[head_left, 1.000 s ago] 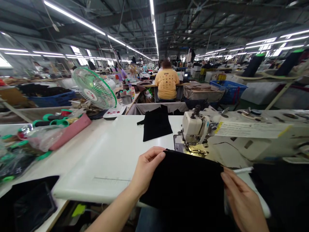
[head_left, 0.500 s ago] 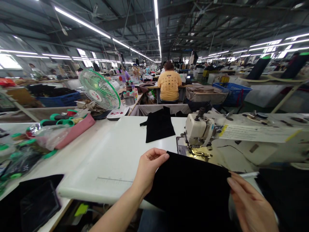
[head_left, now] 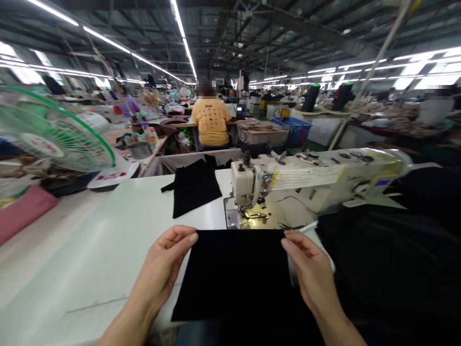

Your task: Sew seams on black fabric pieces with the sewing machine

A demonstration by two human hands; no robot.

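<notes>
A black fabric panel (head_left: 237, 274) hangs between my hands, its top edge stretched straight just in front of the sewing machine. My left hand (head_left: 163, 259) pinches the panel's upper left corner between thumb and fingers. At the upper right corner, my right hand (head_left: 311, 262) grips it the same way. Past the panel stands the white sewing machine (head_left: 306, 178), its needle area (head_left: 254, 214) lit yellow. Another black fabric piece (head_left: 194, 190) lies on the white table (head_left: 118, 230), left of the machine head.
A green-rimmed fan (head_left: 61, 129) stands at the left, near a pink piece of material (head_left: 27, 211). Dark fabric (head_left: 389, 254) is heaped at the right. A person in a yellow shirt (head_left: 211, 120) sits ahead, with a blue crate (head_left: 293, 130) to their right.
The view has turned to the right. The panel's top edge, tilted before, is now level and squarely facing me. Both hands keep their pinch on its corners.
</notes>
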